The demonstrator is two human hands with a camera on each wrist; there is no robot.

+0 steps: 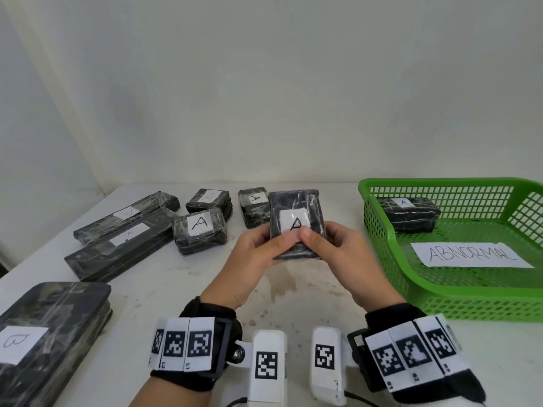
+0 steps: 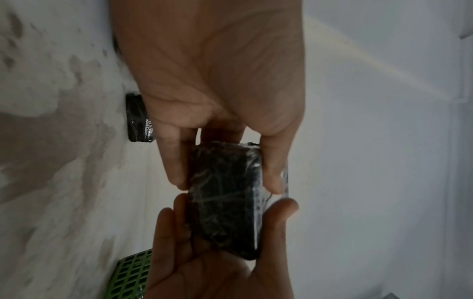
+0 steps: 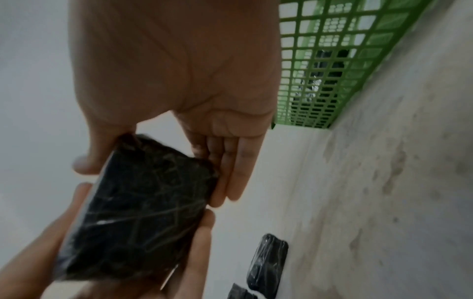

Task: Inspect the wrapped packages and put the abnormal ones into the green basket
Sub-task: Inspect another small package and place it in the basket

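Right now you are at the inspection step: both hands hold one wrapped package point(image 1: 296, 223) up off the table point(image 1: 293, 292), just left of the green basket point(image 1: 390, 239), with its white label marked A facing you. Your left hand point(image 1: 258, 257) grips its left edge, thumb on the front face and fingers point(image 2: 174, 161) curled behind; your right hand point(image 1: 335, 251) mirrors that on the right edge, thumb beside the label, fingers point(image 3: 230, 172) flat against the back. Neither hand is open; both are closed on the package.

I see no clear fault on the face toward you, though the back shows only dimly in the wrist views. Next, you likely need to turn it and check the wrap all round before deciding. One package point(image 1: 408, 214) already lies in the basket's far corner, beyond the ABNORMAL sign point(image 1: 470, 255). Further packages point(image 1: 199, 230) lie on the table well left of the basket.
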